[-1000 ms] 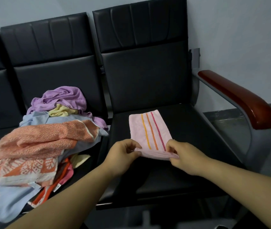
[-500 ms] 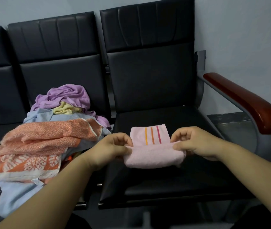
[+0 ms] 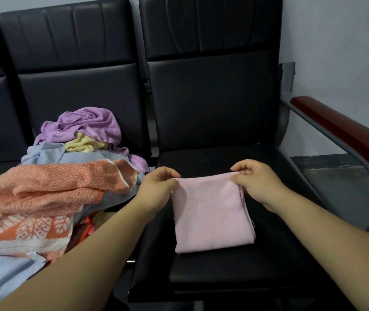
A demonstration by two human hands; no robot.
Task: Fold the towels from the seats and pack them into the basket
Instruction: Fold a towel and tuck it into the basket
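Folded pink towel lying flat on the right-hand black seat, layered edges showing along its right side. Left hand pinches the far left corner between thumb and curled fingers. Right hand pinches the far right corner likewise, with its fingertips partly hidden by cloth. Pile of unfolded towels on the neighbouring seat, overlapped by the left forearm and cut off at the left edge.

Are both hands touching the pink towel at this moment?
Touching. The head view shows the left hand and the right hand each pinching a far corner of the folded pink towel on the black seat.
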